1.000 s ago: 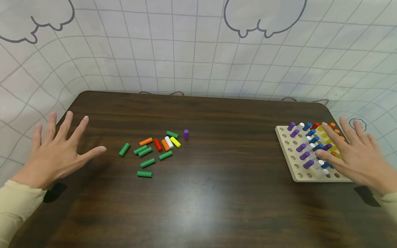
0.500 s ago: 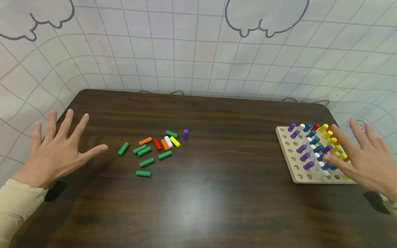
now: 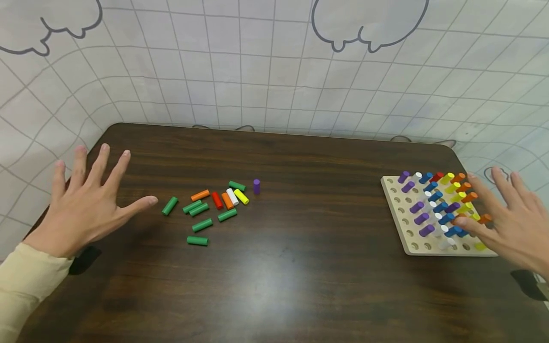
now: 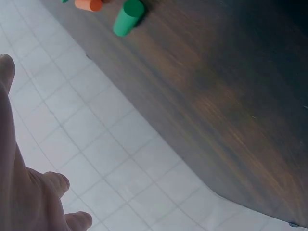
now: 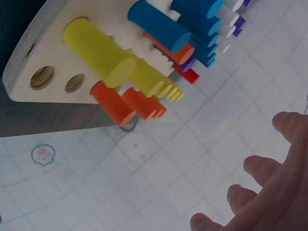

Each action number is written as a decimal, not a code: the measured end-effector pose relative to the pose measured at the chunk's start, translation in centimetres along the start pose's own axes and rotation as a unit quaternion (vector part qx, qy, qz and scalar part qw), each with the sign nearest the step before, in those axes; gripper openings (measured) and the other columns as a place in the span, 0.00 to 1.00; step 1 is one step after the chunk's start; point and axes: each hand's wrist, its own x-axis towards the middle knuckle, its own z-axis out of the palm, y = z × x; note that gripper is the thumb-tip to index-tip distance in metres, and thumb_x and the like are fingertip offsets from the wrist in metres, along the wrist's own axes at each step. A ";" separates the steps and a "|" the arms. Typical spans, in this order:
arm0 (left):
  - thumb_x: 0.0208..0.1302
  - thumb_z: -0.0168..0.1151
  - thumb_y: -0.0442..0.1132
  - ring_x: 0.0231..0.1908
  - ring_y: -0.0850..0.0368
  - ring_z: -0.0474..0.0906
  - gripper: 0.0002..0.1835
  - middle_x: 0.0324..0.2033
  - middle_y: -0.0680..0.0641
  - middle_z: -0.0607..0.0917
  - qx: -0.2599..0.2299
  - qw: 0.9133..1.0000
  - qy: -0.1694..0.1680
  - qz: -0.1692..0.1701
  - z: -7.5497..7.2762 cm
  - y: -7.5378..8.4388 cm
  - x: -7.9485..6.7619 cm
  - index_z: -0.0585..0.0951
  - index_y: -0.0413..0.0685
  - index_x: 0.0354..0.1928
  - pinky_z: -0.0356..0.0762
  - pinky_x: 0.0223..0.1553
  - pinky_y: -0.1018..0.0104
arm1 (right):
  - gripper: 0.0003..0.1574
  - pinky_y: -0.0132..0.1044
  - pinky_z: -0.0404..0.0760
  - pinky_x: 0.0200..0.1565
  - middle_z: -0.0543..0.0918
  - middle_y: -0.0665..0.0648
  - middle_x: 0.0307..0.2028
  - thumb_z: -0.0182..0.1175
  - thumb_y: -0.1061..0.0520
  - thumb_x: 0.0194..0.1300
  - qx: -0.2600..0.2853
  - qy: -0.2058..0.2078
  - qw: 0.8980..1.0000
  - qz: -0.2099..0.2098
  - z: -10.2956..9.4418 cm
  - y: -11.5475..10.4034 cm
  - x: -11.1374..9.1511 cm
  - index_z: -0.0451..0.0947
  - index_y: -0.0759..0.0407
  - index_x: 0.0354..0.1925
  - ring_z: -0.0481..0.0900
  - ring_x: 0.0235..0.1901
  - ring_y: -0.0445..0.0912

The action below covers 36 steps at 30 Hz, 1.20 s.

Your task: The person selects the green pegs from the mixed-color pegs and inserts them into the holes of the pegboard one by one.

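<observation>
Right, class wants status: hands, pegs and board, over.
Left hand spread, holding nothing, loose pegs to its right. Right hand holding nothing. Pegboard only part-filled. In the way: right hand masks some of the pegboard's right side, head view.

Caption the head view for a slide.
Dark table: loose coloured pegs near the open left hand, a partly filled pegboard by the open right hand.

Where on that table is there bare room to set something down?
The widest bare patch of the table runs between the loose pegs and the pegboard; another lies behind the loose pegs, up to the far edge. It is crowded among the loose pegs and on the pegboard, whose right side the right hand partly hides.
</observation>
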 end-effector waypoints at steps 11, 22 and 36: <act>0.66 0.50 0.78 0.80 0.29 0.18 0.58 0.83 0.34 0.35 -0.002 1.000 0.003 0.019 -0.2 2.3 0.7 0.37 0.58 0.84 0.15 0.76 0.26 | 0.63 0.79 0.39 0.74 0.28 0.70 0.82 0.41 0.19 0.73 -0.011 0.004 1.000 0.008 0.9 1.8 -0.8 0.28 0.50 0.84 0.29 0.79 0.76; 0.65 0.52 0.78 0.81 0.33 0.18 0.58 0.83 0.37 0.36 -0.004 0.999 0.017 0.043 -0.3 4.9 1.7 0.38 0.61 0.84 0.20 0.77 0.26 | 0.71 0.74 0.34 0.77 0.32 0.74 0.81 0.44 0.16 0.69 -0.016 -0.018 0.999 0.026 2.4 3.7 -1.9 0.25 0.58 0.82 0.29 0.79 0.76; 0.64 0.53 0.79 0.82 0.32 0.25 0.59 0.83 0.36 0.43 -0.005 0.997 0.018 0.081 0.5 8.3 2.7 0.41 0.57 0.84 0.27 0.77 0.25 | 0.79 0.81 0.49 0.70 0.36 0.81 0.78 0.47 0.16 0.66 -0.031 -0.068 0.996 0.058 4.8 5.7 -2.7 0.29 0.74 0.79 0.36 0.76 0.82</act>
